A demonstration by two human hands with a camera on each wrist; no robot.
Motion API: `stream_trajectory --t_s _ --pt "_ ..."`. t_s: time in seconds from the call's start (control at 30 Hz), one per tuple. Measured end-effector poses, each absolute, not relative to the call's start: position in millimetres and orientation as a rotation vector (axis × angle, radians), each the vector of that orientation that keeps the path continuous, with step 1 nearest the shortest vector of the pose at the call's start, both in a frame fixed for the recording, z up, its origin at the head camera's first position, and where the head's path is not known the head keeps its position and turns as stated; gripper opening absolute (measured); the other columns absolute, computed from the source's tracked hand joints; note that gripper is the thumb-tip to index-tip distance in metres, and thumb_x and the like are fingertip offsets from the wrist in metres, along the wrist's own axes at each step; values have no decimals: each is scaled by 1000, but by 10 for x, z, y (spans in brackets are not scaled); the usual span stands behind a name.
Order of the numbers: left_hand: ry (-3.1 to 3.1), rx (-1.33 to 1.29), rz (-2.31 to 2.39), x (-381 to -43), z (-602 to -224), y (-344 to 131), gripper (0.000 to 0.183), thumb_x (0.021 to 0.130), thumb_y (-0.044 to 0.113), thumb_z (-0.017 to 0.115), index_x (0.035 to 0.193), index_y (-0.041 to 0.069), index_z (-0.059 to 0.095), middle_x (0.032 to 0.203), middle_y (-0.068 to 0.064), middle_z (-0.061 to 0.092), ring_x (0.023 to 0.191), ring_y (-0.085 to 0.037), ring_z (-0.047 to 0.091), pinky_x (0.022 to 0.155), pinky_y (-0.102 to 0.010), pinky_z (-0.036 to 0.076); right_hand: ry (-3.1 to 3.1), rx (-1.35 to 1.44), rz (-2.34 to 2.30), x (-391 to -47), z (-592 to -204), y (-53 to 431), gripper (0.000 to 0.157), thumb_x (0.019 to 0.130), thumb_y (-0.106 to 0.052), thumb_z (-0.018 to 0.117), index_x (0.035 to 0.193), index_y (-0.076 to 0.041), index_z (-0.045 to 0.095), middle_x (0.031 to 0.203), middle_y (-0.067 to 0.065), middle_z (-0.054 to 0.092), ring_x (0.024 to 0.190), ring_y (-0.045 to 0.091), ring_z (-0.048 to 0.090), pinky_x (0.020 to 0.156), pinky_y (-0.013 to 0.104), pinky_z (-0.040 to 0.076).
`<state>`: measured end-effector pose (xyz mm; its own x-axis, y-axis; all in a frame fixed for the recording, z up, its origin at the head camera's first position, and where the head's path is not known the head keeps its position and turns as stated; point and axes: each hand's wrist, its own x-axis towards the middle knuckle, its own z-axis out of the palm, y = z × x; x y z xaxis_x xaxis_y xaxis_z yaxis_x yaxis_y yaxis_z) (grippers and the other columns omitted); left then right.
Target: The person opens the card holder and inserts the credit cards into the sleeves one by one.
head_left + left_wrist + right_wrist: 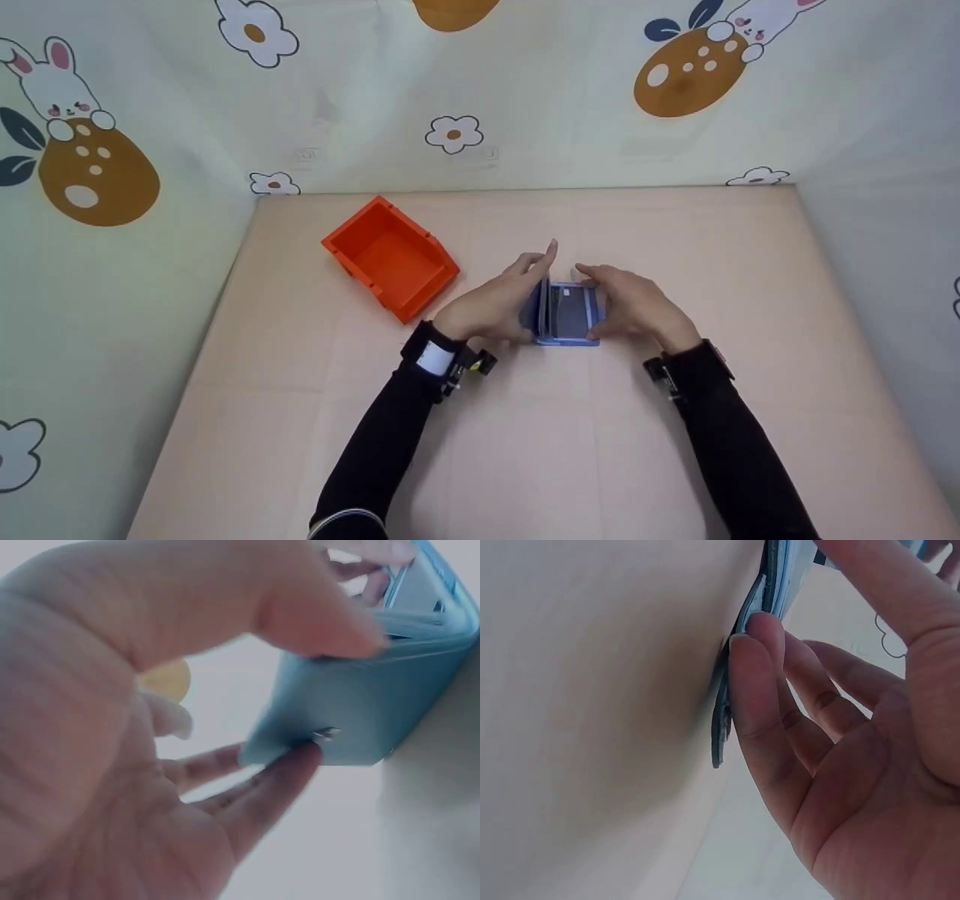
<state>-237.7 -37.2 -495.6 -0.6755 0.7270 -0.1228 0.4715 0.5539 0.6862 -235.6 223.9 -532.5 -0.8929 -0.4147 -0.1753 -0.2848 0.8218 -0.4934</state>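
A blue card wallet (574, 313) stands half spread on the table, its clear card sleeves showing. My left hand (499, 304) holds its raised left part; in the left wrist view the thumb rests on the upper edge and fingers touch the blue cover (337, 705) near a metal snap. At the right edge is my right hand (634, 304), its thumb and fingers curled round that side. In the right wrist view, fingertips (754, 682) of that hand pinch by the thin flap (720, 720). The wallet's underside is hidden.
An orange plastic bin (394, 259) sits at the back left, turned at an angle, close to my left hand. A pale cloth covers the table (517, 450). Patterned curtain walls (360, 112) rise at the back and both sides.
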Motion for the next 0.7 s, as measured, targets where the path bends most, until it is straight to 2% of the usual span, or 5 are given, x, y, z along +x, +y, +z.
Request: stream_trajectory --t_s 0.1,0.23,0.4,0.57,0.7 --pt "2344 1013 945 -2375 -5017 -325 141 73 5 93 166 28 -9 170 -11 18 143 -27 48 112 -38 49 2696 -521 -719 -2382 -5326 2262 125 63 -15 99 164 -10 25 138 13 66 112 33 66 102 54 51" --pt "2302 1011 902 -2369 -5130 -256 132 77 10 92 168 23 -4 168 -5 33 151 -22 40 120 -38 38 2637 -495 -785 -2422 -5313 2312 132 64 -8 97 167 -11 14 132 12 66 86 21 67 81 41 56" --pt "2301 1030 838 -2355 -5265 -183 112 86 14 85 167 15 9 165 2 41 153 -17 36 126 -34 29 2585 -544 -851 -2420 -5279 2367 124 67 -3 94 165 -8 19 129 16 65 82 17 69 75 35 56" --pt "2364 1059 816 -2348 -5352 -126 104 86 14 85 166 17 19 162 1 45 149 -17 42 123 -33 33 2568 -587 -874 -2409 -5253 2403 115 70 -3 93 164 -8 28 130 18 65 79 16 70 78 37 57" --pt "2438 1076 786 -2344 -5397 -94 99 84 21 88 164 22 30 163 0 43 152 -19 35 122 -36 36 2561 -590 -884 -2407 -5259 2423 105 73 1 90 161 -8 34 133 20 64 79 15 69 77 35 57"
